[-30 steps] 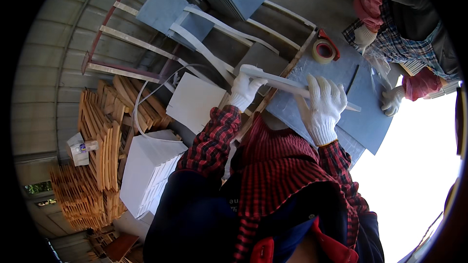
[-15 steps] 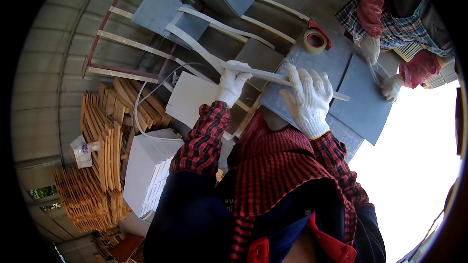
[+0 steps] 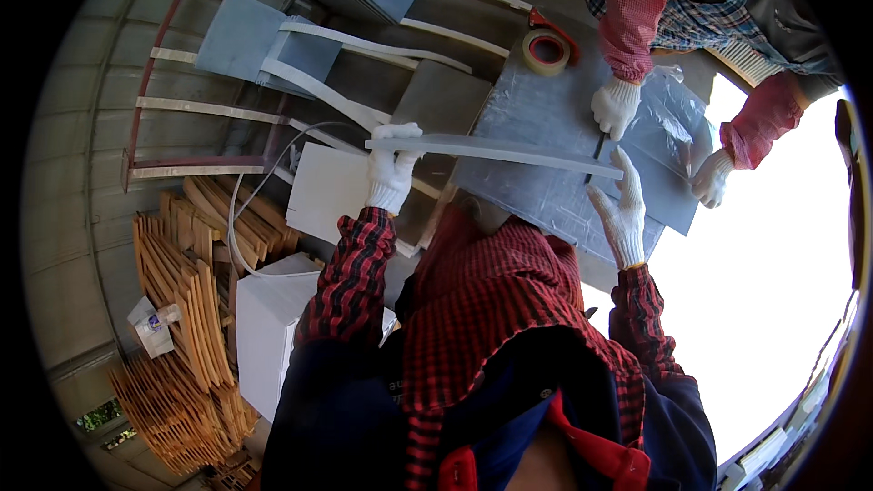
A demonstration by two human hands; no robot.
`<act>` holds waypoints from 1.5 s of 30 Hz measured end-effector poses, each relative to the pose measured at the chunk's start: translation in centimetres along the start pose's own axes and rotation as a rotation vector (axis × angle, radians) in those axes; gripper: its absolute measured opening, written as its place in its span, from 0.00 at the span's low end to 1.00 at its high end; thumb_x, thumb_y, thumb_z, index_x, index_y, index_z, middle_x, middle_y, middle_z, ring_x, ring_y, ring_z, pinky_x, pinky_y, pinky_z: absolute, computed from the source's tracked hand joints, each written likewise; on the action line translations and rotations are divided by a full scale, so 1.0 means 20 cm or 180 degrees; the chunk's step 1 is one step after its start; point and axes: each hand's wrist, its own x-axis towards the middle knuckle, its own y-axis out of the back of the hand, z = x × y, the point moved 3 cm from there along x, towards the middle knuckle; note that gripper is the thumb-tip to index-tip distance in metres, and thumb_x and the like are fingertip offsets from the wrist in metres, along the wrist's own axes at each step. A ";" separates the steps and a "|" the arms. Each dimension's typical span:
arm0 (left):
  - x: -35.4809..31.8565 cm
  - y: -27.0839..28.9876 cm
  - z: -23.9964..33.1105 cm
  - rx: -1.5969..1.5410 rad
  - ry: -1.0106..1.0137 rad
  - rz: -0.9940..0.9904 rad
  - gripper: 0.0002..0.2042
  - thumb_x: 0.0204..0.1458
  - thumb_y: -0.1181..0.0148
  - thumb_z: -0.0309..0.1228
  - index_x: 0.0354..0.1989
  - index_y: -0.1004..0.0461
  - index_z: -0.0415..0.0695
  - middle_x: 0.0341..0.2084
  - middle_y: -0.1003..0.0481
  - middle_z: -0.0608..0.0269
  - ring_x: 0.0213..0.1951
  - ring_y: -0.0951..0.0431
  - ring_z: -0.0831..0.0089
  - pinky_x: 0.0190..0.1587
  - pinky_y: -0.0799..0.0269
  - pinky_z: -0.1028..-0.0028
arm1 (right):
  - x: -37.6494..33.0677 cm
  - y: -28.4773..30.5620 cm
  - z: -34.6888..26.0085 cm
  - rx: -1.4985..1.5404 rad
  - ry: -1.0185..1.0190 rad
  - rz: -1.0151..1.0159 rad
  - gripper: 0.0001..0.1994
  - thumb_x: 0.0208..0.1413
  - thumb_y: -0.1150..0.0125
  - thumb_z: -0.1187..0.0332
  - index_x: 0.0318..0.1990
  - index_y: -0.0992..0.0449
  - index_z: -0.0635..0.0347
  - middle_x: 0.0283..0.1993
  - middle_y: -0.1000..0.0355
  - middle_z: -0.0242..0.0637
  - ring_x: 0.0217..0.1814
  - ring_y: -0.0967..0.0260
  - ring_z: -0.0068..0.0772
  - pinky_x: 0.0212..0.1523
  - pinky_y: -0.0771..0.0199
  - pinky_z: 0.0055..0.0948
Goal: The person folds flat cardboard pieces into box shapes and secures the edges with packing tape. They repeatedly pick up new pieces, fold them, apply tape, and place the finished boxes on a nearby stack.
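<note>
Strip in hand: one long, pale grey-white strip [image 3: 496,149], held crosswise, slightly bowed, its right part passing over the grey bench [image 3: 509,184] and its left end lying beyond the bench's left edge.

Left hand [image 3: 391,173], white glove: fingers curled round the strip's left end, pinching it. Right hand [image 3: 621,214], white glove: fingers extended, thumb held well apart, at the strip's right end. Whether the glove touches that end cannot be told from this angle.

Step, as judged: handling the strip by its ends, with the left hand bearing the firm hold and the right hand only loosely placed. A controlled move from here would call for right fingers and thumb to come together on the end, both hands kept at like height, and no sharp flexing, since the strip looks long and thin enough to bend.

Surroundings: tape roll [image 3: 546,52] in a red dispenser on the far part of the bench. Co-worker across the far right side, two gloved hands, one [image 3: 616,107] on the bench and the other [image 3: 713,178] by its right edge; clear plastic film [image 3: 677,114] between them. To the left, further pale strips [image 3: 391,44] on a rack, a white panel [image 3: 327,186], and stacked wooden slats [image 3: 173,282].
</note>
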 end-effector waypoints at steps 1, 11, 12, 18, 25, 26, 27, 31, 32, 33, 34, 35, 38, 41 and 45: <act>0.01 0.00 0.01 0.0081 -0.0143 0.0003 0.13 0.59 0.36 0.35 0.46 0.28 0.41 0.46 0.26 0.56 0.43 0.22 0.68 0.44 0.23 0.70 | 0.01 -0.06 0.10 0.0038 0.0035 -0.0095 0.38 0.49 0.31 0.74 0.70 0.40 0.62 0.66 0.35 0.42 0.66 0.36 0.38 0.67 0.38 0.35; 0.03 -0.03 0.12 -0.0272 -0.0102 -0.0070 0.20 0.59 0.35 0.41 0.48 0.33 0.40 0.45 0.25 0.54 0.37 0.21 0.71 0.41 0.23 0.72 | 0.23 -0.43 0.36 0.0124 -0.0691 0.0480 0.14 0.63 0.42 0.67 0.54 0.23 0.58 0.51 0.27 0.33 0.52 0.32 0.26 0.56 0.33 0.27; 0.04 -0.04 0.15 -0.0412 0.0167 -0.0141 0.18 0.60 0.37 0.41 0.47 0.33 0.41 0.43 0.25 0.55 0.42 0.22 0.70 0.44 0.23 0.71 | 0.25 -0.43 0.40 0.0093 -0.0714 0.0529 0.12 0.63 0.42 0.68 0.51 0.21 0.58 0.49 0.27 0.32 0.50 0.32 0.25 0.54 0.32 0.26; 0.15 -0.02 0.11 -0.0065 0.0332 -0.0265 0.22 0.50 0.28 0.33 0.49 0.32 0.43 0.35 0.23 0.60 0.35 0.20 0.70 0.42 0.24 0.69 | 0.30 -0.45 0.41 0.0147 -0.0909 0.0735 0.10 0.55 0.34 0.69 0.44 0.20 0.60 0.38 0.25 0.32 0.42 0.29 0.23 0.43 0.29 0.26; 0.18 -0.02 -0.19 0.0241 0.0873 -0.1039 0.18 0.50 0.29 0.34 0.46 0.26 0.41 0.38 0.20 0.61 0.38 0.20 0.72 0.43 0.25 0.72 | 0.29 -0.47 0.50 -0.0144 -0.0557 0.1270 0.09 0.53 0.34 0.71 0.42 0.21 0.62 0.36 0.25 0.31 0.37 0.29 0.26 0.40 0.28 0.27; 0.19 -0.05 -0.17 0.0201 0.0921 -0.1259 0.17 0.51 0.30 0.34 0.46 0.25 0.41 0.38 0.20 0.61 0.38 0.20 0.72 0.44 0.26 0.72 | 0.29 -0.44 0.51 -0.0197 -0.0643 0.1131 0.08 0.54 0.35 0.72 0.41 0.21 0.61 0.36 0.25 0.31 0.37 0.29 0.26 0.41 0.28 0.27; 0.20 -0.05 -0.17 0.0109 0.1050 -0.1439 0.12 0.56 0.36 0.25 0.47 0.28 0.39 0.37 0.23 0.64 0.40 0.21 0.76 0.45 0.25 0.76 | 0.30 -0.42 0.52 -0.0246 -0.0738 0.1004 0.06 0.55 0.37 0.73 0.40 0.21 0.61 0.36 0.25 0.31 0.38 0.29 0.26 0.41 0.28 0.26; 0.14 0.01 -0.27 0.0248 0.0598 -0.1552 0.10 0.59 0.38 0.28 0.47 0.24 0.40 0.35 0.19 0.62 0.38 0.18 0.76 0.44 0.24 0.76 | 0.25 -0.52 0.55 -0.0043 -0.0711 0.1207 0.07 0.58 0.44 0.71 0.36 0.19 0.58 0.35 0.20 0.37 0.40 0.22 0.35 0.43 0.25 0.34; 0.15 0.01 -0.24 -0.0036 0.0918 -0.1604 0.10 0.59 0.38 0.29 0.46 0.24 0.39 0.35 0.19 0.61 0.39 0.18 0.75 0.45 0.23 0.76 | 0.24 -0.50 0.50 0.0100 -0.0751 0.1163 0.08 0.58 0.45 0.68 0.36 0.19 0.58 0.36 0.20 0.42 0.41 0.21 0.42 0.42 0.24 0.36; 0.17 0.01 -0.21 0.0197 0.0852 -0.1690 0.11 0.59 0.37 0.29 0.47 0.24 0.37 0.35 0.19 0.61 0.39 0.19 0.75 0.46 0.23 0.75 | 0.21 -0.48 0.45 -0.0360 -0.0679 0.1145 0.09 0.57 0.45 0.68 0.36 0.19 0.59 0.36 0.20 0.44 0.41 0.21 0.45 0.42 0.24 0.37; 0.15 0.01 -0.20 -0.0174 0.0985 -0.1596 0.09 0.58 0.41 0.21 0.46 0.22 0.38 0.35 0.20 0.63 0.36 0.22 0.80 0.41 0.26 0.77 | 0.17 -0.45 0.41 -0.0809 -0.0584 0.1084 0.10 0.56 0.46 0.67 0.36 0.20 0.60 0.37 0.20 0.47 0.41 0.21 0.48 0.41 0.24 0.38; 0.14 0.02 -0.16 -0.0022 0.0884 -0.1766 0.09 0.58 0.40 0.23 0.46 0.22 0.38 0.34 0.20 0.63 0.36 0.22 0.79 0.42 0.26 0.76 | 0.10 -0.43 0.39 -0.0798 -0.0896 0.1105 0.10 0.56 0.45 0.66 0.37 0.20 0.60 0.37 0.20 0.48 0.41 0.21 0.50 0.41 0.24 0.38; 0.11 0.05 -0.02 0.0709 0.0667 -0.2239 0.14 0.56 0.35 0.34 0.44 0.21 0.37 0.34 0.18 0.58 0.38 0.18 0.68 0.43 0.25 0.69 | -0.19 -0.33 0.19 -0.0447 -0.1619 0.1110 0.12 0.52 0.43 0.66 0.41 0.20 0.62 0.34 0.20 0.50 0.40 0.22 0.53 0.41 0.24 0.39; 0.05 0.00 0.13 0.1069 0.0527 -0.2491 0.17 0.53 0.32 0.41 0.41 0.18 0.37 0.37 0.18 0.50 0.40 0.17 0.58 0.43 0.25 0.65 | -0.42 -0.18 0.11 -0.0730 -0.2086 0.0797 0.14 0.45 0.40 0.71 0.42 0.20 0.64 0.32 0.21 0.50 0.37 0.21 0.52 0.39 0.24 0.39; -0.02 -0.21 0.33 0.0805 0.0612 -0.2763 0.16 0.52 0.32 0.42 0.39 0.17 0.40 0.32 0.17 0.53 0.36 0.16 0.58 0.39 0.23 0.66 | -0.66 0.04 0.21 -0.0581 -0.2284 0.0945 0.14 0.38 0.38 0.73 0.37 0.20 0.68 0.29 0.22 0.49 0.32 0.21 0.45 0.36 0.24 0.36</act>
